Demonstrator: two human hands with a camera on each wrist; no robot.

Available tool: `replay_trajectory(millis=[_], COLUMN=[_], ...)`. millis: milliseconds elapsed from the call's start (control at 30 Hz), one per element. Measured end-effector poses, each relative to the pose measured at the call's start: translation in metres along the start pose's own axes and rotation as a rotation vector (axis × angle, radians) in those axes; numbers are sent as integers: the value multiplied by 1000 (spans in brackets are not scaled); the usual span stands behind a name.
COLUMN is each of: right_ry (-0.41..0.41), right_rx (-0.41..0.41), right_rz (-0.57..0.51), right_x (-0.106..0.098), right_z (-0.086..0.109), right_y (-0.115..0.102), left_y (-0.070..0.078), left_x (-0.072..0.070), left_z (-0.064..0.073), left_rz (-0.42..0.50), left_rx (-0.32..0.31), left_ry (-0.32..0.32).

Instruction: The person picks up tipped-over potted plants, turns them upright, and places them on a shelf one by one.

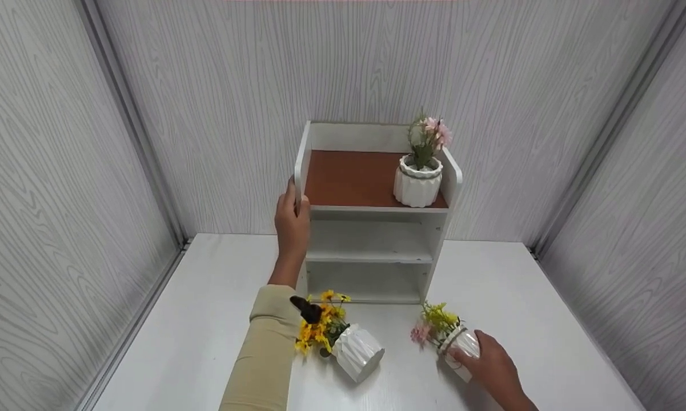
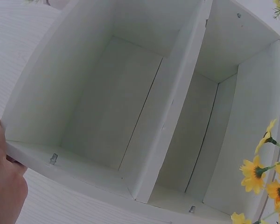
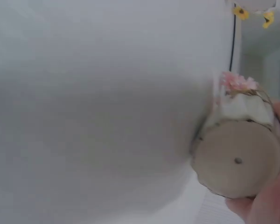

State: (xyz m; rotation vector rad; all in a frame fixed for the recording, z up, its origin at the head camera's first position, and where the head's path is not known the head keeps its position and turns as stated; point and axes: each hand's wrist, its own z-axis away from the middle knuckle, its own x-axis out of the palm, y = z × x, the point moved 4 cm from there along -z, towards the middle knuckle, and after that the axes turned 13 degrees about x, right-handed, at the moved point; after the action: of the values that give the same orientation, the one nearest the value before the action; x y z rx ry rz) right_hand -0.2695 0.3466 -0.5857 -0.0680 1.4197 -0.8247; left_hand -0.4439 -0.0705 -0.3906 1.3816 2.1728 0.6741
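My left hand (image 1: 292,228) grips the left side panel of a small white shelf (image 1: 371,211) with a brown top board, thumb at the panel's front edge and fingers on its outer side. At the lower right, my right hand (image 1: 496,368) holds a white ribbed flowerpot (image 1: 464,345) with pink and yellow-green flowers, tilted on its side close over the table. The right wrist view shows the round base (image 3: 238,158) of this pot, with a small hole, between thumb and fingers.
A second white flowerpot (image 1: 358,353) with yellow flowers (image 1: 321,328) lies on its side before the shelf. On the brown top board, a third white flowerpot (image 1: 418,185) with pink flowers stands upright at the right. Wood-grain walls (image 1: 354,63) enclose the white table (image 1: 177,342).
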Motion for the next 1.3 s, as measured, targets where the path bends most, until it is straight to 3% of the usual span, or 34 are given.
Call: replay_trajectory(millis=[200,433,767,1033,1300], right_ry=[-46,22,77,156,162], right_rx=[-71,-153,-132,-134,-84], right_rz=[136,153,0,-200,-345], right_x=[-5,-4,3,18,28], right_z=[-4,0,3,8,11], right_y=[-10,-19,-23,-21,-9], left_y=[-1,0,1,0,0], left_x=[1,1,2,1,2], left_z=[1,0,0,0,1], left_rz=[-9,-11,7,1,16], left_rx=[6,28,3,15,-10], left_ry=[1,6,-5,2,-5])
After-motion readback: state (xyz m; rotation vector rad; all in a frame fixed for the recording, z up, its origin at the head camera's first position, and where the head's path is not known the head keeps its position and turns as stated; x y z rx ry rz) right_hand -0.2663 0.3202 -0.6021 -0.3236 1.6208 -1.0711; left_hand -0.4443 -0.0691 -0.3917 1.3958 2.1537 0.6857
